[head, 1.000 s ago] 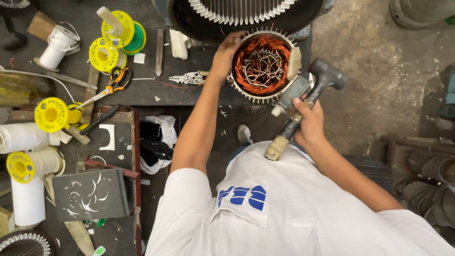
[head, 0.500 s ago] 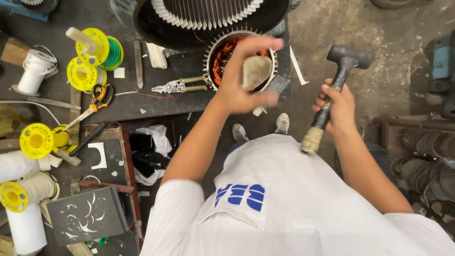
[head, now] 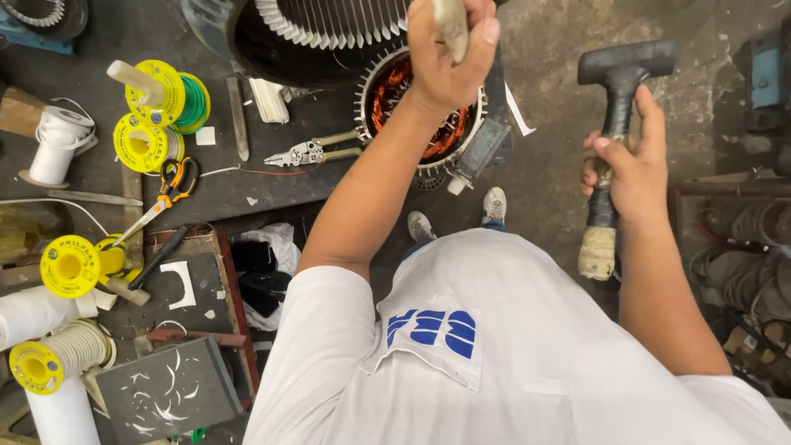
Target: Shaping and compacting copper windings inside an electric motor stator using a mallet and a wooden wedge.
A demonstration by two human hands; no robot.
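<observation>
We are clamping our left hand [head: 449, 58] around a pale wooden block [head: 451, 25], upright directly over the small stator [head: 420, 111], while our right hand [head: 630, 169] is gripping the rubber mallet [head: 614, 124] well right.

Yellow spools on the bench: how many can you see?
5: two yellow spools at upper left, one mid-left, one beside it, one lower left. Others may be hidden.

The pliers [head: 306, 152] lay just left of the small motor stator [head: 420, 115] on the bench [head: 91, 33]. Scissors [head: 161, 198] and wire spools [head: 156, 115] sat farther left of it. The mallet [head: 614, 124] hung to its right.
</observation>
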